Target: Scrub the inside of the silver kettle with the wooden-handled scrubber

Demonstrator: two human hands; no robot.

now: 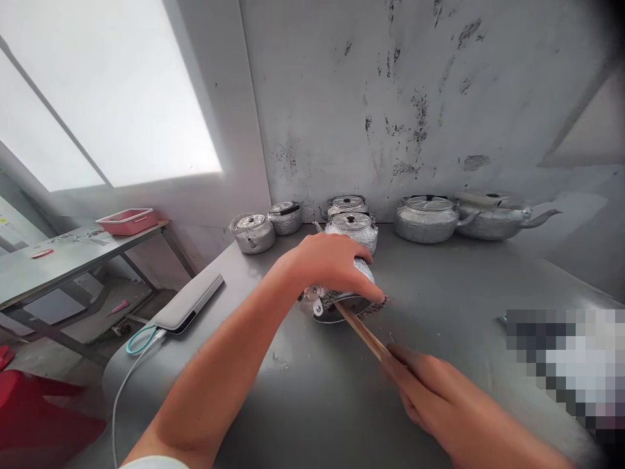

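A small silver kettle (363, 268) with a hammered surface lies tilted on the grey table (303, 404), its dark round opening towards me. My left hand (336, 259) is closed over its upper side, thumb near the rim, and covers much of the body. A riveted metal lug (318, 306) shows at the kettle's left edge. In my right hand (426, 384) is a wooden stick (364, 334), gripped with the fingers wrapped round it. The stick's far end reaches into the opening, where its tip is hidden.
More silver kettles stand along the wall: a small one (252, 233) at the left, another with its lid (352, 225) just behind my left hand, and larger ones (426, 220) at the right. A white power bank (188, 305) with a cable lies left; a pixelated patch covers the right.
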